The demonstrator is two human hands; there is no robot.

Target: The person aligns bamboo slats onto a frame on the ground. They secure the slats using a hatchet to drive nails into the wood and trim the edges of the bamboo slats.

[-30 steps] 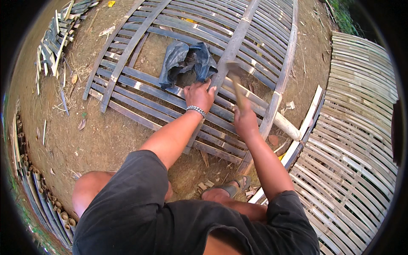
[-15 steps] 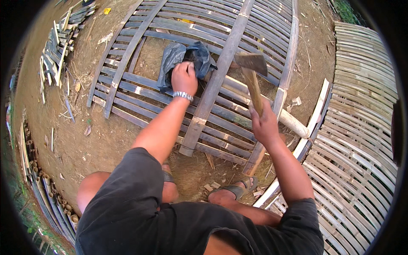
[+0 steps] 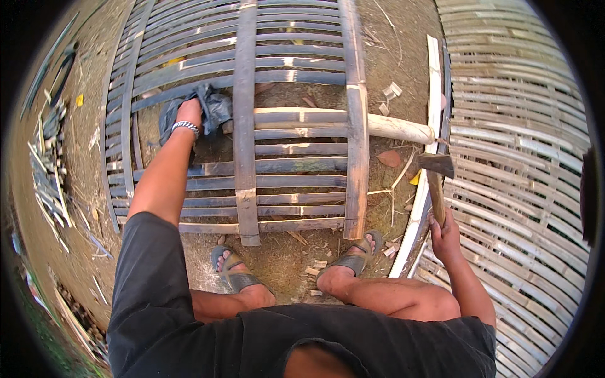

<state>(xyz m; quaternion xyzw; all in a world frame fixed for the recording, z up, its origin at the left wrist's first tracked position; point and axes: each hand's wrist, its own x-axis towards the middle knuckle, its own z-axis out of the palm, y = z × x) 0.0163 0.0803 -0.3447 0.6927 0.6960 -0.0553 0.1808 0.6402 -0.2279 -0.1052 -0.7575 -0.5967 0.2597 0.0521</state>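
Note:
My left hand (image 3: 190,113) reaches down into a crumpled black plastic bag (image 3: 217,108), and its fingers are hidden inside. The bag rests in a gap of a slatted bamboo frame (image 3: 246,145), left of the frame's middle crosspiece. On the right, my right hand (image 3: 447,236) is closed round the wooden handle of a hatchet (image 3: 436,189). The hatchet stands head up beside the frame, over the edge of another bamboo panel. What lies in the bag cannot be made out.
A pale bamboo pole (image 3: 400,129) sticks out of the frame toward the right-hand bamboo slat panel (image 3: 504,189). A long white strip (image 3: 416,217) lines that panel. Split bamboo pieces (image 3: 50,164) lie heaped at the left. Wood chips lie near my sandalled feet.
My right hand has carried the hatchet right and nearer to me, off the frame. My left hand has sunk deeper into the bag. The view has turned, and the frame now appears squarer.

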